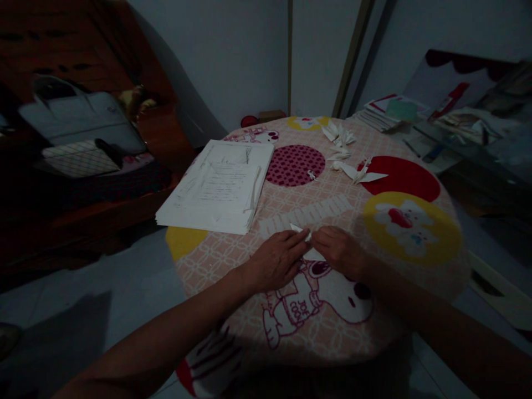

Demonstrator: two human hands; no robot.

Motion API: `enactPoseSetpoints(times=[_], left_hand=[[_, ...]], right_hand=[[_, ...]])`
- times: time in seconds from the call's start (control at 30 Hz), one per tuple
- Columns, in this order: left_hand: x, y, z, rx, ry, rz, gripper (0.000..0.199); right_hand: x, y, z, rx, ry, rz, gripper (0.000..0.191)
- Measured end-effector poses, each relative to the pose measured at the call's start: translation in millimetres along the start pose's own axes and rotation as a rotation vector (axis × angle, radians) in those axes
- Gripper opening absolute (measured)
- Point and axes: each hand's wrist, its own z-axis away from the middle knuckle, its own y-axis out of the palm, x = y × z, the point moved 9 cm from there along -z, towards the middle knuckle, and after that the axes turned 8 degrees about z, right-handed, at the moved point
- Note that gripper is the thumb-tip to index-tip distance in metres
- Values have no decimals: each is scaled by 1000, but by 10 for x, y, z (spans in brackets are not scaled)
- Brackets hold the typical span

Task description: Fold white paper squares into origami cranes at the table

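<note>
On the patterned tablecloth (226, 252), we have a small white paper (315, 256) under and between our two hands. Our right hand (338, 250) curls its fingers closed on it; our left hand (277, 259) reaches its fingers over it, and we cannot tell whether they pinch. Beyond lie stacked sheets (218, 185), left, and folded paper pieces (346, 170), right.

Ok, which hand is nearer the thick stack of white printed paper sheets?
Left. The left hand is off the near right side of the white paper stack, not touching it; the right hand is farther right, beyond the left.
</note>
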Motion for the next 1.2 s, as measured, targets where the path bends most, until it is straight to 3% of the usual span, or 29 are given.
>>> enactPoseSetpoints(times=[0.4,0.83,1.07,1.2], left_hand=[[10,24,-29,-18,19,-21,48],[181,30,65,-34,-56,-93,72],[285,-81,103,-133,-51,-84,74],[310,-227,119,-226,-65,1,61]], right_hand=[[65,-62,-23,-36,-29,71,31],[37,-18,-36,32,6,76,29],[31,-6,-18,30,5,80,25],[28,-18,-18,19,12,85,26]])
